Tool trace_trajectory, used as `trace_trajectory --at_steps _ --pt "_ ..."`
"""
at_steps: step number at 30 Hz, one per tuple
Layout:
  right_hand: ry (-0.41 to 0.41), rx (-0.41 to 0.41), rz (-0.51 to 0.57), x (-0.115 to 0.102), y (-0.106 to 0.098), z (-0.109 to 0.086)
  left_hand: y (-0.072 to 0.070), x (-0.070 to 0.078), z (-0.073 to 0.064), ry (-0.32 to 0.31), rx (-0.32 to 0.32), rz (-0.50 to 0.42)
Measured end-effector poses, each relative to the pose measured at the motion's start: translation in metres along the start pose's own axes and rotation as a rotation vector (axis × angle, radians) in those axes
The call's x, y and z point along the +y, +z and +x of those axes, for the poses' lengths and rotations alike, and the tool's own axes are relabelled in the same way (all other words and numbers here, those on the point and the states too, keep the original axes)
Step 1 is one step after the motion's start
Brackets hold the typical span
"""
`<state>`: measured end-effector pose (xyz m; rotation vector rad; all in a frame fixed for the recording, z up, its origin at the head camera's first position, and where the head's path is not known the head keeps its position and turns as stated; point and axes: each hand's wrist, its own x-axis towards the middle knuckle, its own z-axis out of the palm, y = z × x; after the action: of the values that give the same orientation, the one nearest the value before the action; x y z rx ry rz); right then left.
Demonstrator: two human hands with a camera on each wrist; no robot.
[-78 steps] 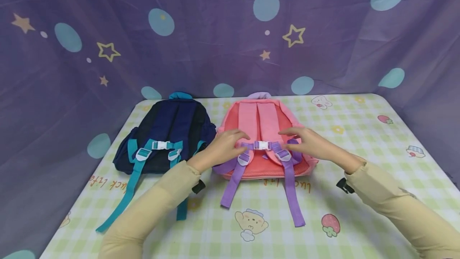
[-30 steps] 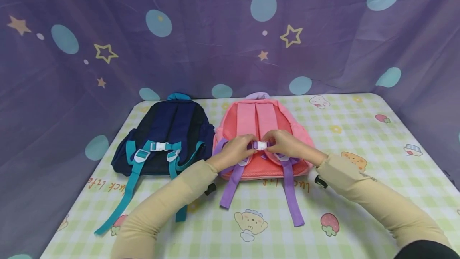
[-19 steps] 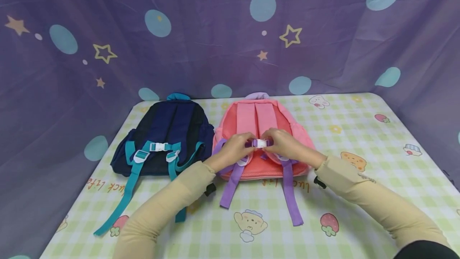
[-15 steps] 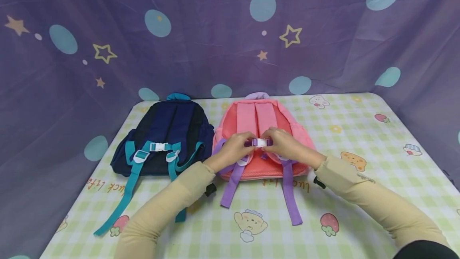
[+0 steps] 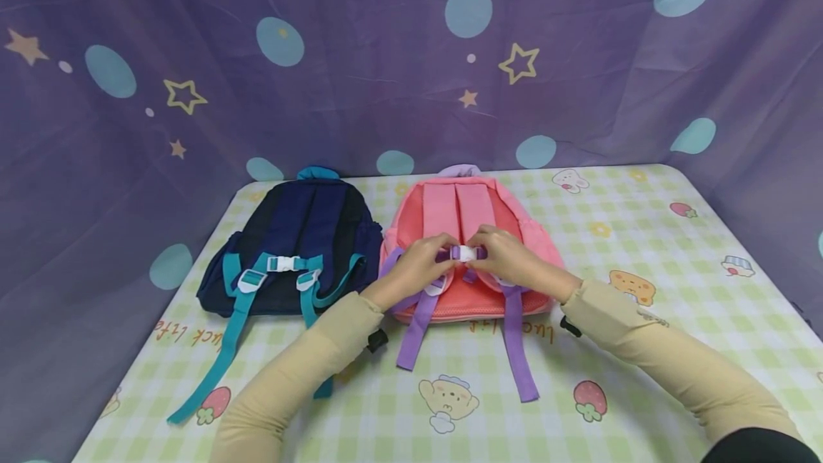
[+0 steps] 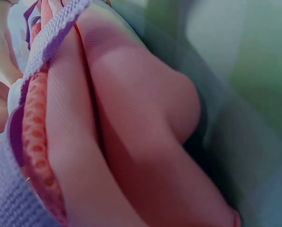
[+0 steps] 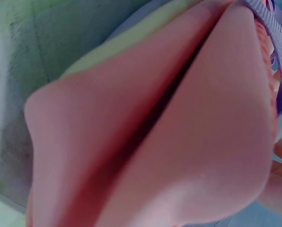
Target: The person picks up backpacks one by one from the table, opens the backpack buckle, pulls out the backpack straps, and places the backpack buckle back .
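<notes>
A pink backpack (image 5: 440, 209) lies with its shoulder straps facing up. Across them runs a purple chest strap joined by a white side-release buckle (image 5: 467, 254). From the left side my left hand (image 5: 418, 264) pinches the buckle's end between thumb and fingers, and my right hand (image 5: 511, 256) pinches the opposite end. The two buckle halves look joined; the fingers cover its ends. Only the pink bag side (image 6: 131, 104) and purple webbing (image 6: 18, 189) fill most of the left wrist view. In the right wrist view, pink fabric (image 7: 145, 123) takes up most of the picture.
A navy backpack (image 5: 302, 220) with teal straps and a fastened white buckle (image 5: 283, 264) lies against the pink one's left. Loose purple strap ends (image 5: 519, 356) trail towards the front. The checked tablecloth (image 5: 643, 370) covers the table; a purple curtain (image 5: 360, 91) hangs behind.
Both hands, earlier spread on either side of the buckle, have closed in and gripped its ends. Over the last second the buckle has risen slightly, and the purple strap tails have shifted a little.
</notes>
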<state>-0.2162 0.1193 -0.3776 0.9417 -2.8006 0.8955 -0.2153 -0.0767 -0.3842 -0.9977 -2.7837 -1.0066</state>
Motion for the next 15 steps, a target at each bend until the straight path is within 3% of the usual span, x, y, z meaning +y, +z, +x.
trace_trajectory --at_steps 5,15 --pt "-0.036 0.022 -0.016 0.0016 0.0008 -0.0011 0.0004 -0.0006 0.0005 0.017 0.008 0.007" --pt "-0.128 0.047 -0.081 0.0055 0.0021 -0.0042 -0.0005 0.0021 0.0039 0.017 -0.042 0.106"
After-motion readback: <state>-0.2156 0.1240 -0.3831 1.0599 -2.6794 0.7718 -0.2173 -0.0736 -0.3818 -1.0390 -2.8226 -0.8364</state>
